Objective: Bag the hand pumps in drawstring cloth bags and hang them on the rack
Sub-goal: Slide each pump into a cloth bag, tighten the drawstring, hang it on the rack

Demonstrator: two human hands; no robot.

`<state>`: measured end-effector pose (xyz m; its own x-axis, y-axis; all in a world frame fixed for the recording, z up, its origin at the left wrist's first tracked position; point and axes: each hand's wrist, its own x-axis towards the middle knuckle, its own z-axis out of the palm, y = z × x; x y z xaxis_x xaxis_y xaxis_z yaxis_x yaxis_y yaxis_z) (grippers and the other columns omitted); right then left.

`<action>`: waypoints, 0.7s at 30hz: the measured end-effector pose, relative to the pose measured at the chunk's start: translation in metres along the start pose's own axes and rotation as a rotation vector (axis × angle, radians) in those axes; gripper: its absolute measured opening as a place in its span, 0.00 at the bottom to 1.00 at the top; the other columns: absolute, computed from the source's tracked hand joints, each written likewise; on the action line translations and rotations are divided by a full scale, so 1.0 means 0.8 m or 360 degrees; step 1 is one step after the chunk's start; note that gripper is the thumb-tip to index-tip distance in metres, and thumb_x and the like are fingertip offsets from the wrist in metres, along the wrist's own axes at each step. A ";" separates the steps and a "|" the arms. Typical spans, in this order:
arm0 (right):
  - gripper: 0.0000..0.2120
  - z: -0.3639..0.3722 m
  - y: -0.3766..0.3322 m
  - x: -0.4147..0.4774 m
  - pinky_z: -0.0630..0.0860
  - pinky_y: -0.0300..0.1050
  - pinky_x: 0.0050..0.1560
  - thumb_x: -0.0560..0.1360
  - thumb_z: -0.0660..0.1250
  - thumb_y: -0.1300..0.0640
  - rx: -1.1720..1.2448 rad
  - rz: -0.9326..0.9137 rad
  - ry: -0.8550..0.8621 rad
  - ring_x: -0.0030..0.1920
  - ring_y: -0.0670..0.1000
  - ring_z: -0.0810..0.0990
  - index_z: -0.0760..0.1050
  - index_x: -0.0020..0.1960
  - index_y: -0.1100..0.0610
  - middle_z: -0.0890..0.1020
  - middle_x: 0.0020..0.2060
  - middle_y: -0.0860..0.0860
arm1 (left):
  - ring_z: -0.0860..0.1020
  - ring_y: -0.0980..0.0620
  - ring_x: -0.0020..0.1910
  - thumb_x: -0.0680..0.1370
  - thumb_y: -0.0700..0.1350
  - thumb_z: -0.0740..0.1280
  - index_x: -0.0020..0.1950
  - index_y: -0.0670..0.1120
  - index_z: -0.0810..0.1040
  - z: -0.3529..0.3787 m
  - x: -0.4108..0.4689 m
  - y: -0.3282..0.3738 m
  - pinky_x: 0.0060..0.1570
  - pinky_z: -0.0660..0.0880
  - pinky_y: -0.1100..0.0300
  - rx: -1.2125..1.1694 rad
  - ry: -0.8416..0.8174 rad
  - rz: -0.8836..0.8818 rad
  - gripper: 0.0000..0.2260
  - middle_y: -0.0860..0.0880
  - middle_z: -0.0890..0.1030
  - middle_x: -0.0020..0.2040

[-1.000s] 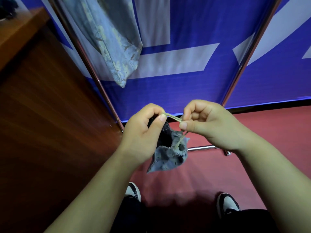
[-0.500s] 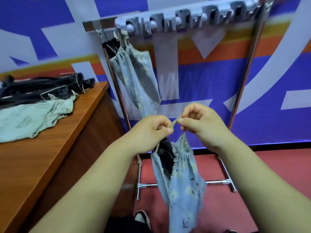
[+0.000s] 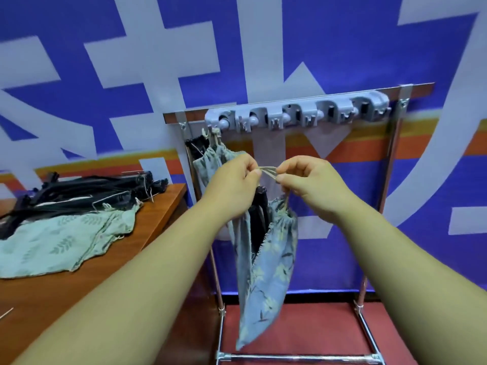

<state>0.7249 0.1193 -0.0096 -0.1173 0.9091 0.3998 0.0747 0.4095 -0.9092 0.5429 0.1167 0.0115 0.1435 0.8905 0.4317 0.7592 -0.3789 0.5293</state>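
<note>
A blue flowered cloth bag [image 3: 266, 272] hangs in the air before me with a black hand pump [image 3: 259, 214] sticking out of its mouth. My left hand [image 3: 232, 185] and my right hand [image 3: 311, 180] each pinch the bag's pale drawstring [image 3: 268, 171], stretched between them. Behind stands the metal rack [image 3: 395, 164] with a grey row of hooks [image 3: 297, 114] across its top. Another bagged pump [image 3: 210, 164] hangs from the leftmost hook.
A wooden table [image 3: 79, 291] lies to my left, carrying a pile of black hand pumps [image 3: 87, 191] and green leaf-print cloth bags [image 3: 60, 241]. A blue and white banner [image 3: 263, 48] fills the wall behind. Red floor [image 3: 303, 327] shows under the rack.
My view has risen from the floor to the rack's hook row. Both hands have lifted the bag, which now hangs full length, still pinching the drawstring.
</note>
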 end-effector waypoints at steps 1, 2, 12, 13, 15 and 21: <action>0.06 0.003 -0.004 0.014 0.73 0.33 0.35 0.74 0.71 0.69 -0.0040 -0.0034 -0.0013 0.31 0.46 0.78 0.81 0.44 0.59 0.81 0.30 0.49 | 0.71 0.52 0.33 0.84 0.48 0.61 0.46 0.49 0.73 -0.006 0.014 -0.002 0.34 0.65 0.54 0.0012 0.0043 -0.0001 0.08 0.51 0.74 0.34; 0.07 0.006 -0.009 0.028 0.74 0.34 0.37 0.74 0.72 0.69 -0.0092 -0.0071 -0.0018 0.32 0.46 0.78 0.81 0.44 0.58 0.82 0.30 0.49 | 0.71 0.52 0.33 0.84 0.48 0.62 0.47 0.49 0.74 -0.013 0.026 -0.005 0.34 0.65 0.54 0.0023 0.0082 -0.0006 0.08 0.51 0.74 0.34; 0.08 0.049 -0.035 0.174 0.77 0.41 0.54 0.74 0.71 0.58 -0.0781 -0.0517 0.0488 0.48 0.45 0.84 0.86 0.51 0.52 0.87 0.46 0.47 | 0.77 0.46 0.43 0.82 0.49 0.63 0.44 0.51 0.76 -0.062 0.147 -0.024 0.41 0.71 0.54 0.0146 0.0458 -0.0109 0.07 0.53 0.77 0.38; 0.08 0.052 -0.038 0.183 0.76 0.39 0.52 0.74 0.70 0.58 -0.0845 -0.0514 0.0520 0.49 0.46 0.84 0.85 0.51 0.52 0.87 0.47 0.48 | 0.78 0.45 0.46 0.81 0.49 0.63 0.45 0.51 0.76 -0.065 0.157 -0.025 0.45 0.74 0.52 0.0175 0.0483 -0.0122 0.07 0.53 0.78 0.40; 0.09 0.057 -0.039 0.200 0.72 0.38 0.48 0.76 0.68 0.56 -0.1025 -0.0497 0.0565 0.50 0.49 0.83 0.85 0.53 0.51 0.87 0.48 0.49 | 0.77 0.45 0.50 0.81 0.50 0.63 0.45 0.52 0.76 -0.066 0.171 -0.025 0.54 0.75 0.49 0.0271 0.0505 -0.0150 0.07 0.53 0.78 0.43; 0.11 0.071 -0.018 0.206 0.78 0.50 0.52 0.76 0.65 0.58 -0.1259 -0.0449 0.0592 0.53 0.57 0.82 0.84 0.55 0.52 0.86 0.50 0.53 | 0.79 0.45 0.55 0.80 0.49 0.66 0.40 0.53 0.78 -0.057 0.187 -0.037 0.61 0.72 0.48 0.0388 0.0432 -0.0285 0.09 0.54 0.81 0.47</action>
<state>0.6485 0.2588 0.0629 0.0818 0.6777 0.7308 0.7638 0.4284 -0.4828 0.5132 0.2498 0.0941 -0.1527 0.8259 0.5428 0.8900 -0.1240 0.4389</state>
